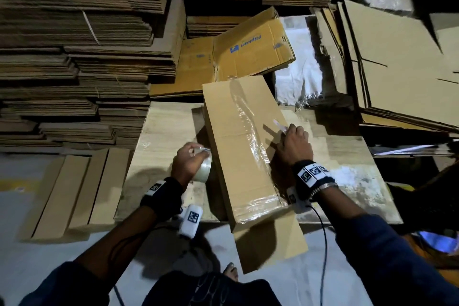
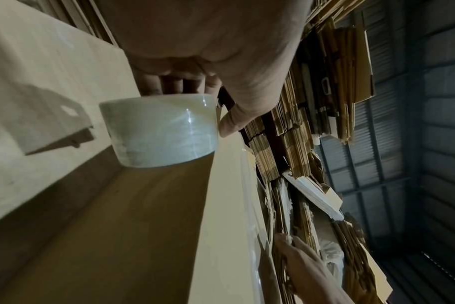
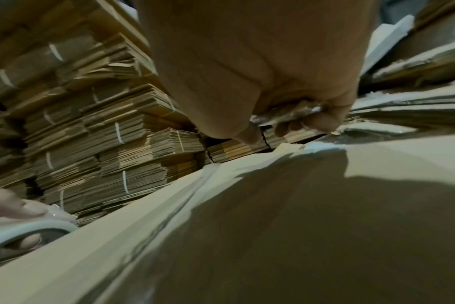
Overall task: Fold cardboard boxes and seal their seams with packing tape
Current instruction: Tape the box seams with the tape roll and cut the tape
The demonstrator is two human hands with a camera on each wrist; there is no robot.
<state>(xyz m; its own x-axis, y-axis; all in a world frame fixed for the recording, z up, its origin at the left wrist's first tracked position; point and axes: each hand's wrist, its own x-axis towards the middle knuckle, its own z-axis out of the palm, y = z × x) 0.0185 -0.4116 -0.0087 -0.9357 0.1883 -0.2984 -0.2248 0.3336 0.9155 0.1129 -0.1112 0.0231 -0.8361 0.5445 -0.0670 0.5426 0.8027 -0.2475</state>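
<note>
Cardboard box (image 1: 244,146), long and folded shut, lies on the wooden desk (image 1: 164,126) with clear packing tape (image 1: 248,129) along its top seam and its near end overhanging the desk edge. Left hand (image 1: 187,164) grips a roll of clear tape (image 2: 160,131) just beside the box's left side, fingers through the core and thumb on the outer face. Right hand (image 1: 295,143) is curled around a small blade-like tool (image 1: 280,125) at the box's right edge. Stacks of flattened cartons (image 1: 74,57) stand behind.
</note>
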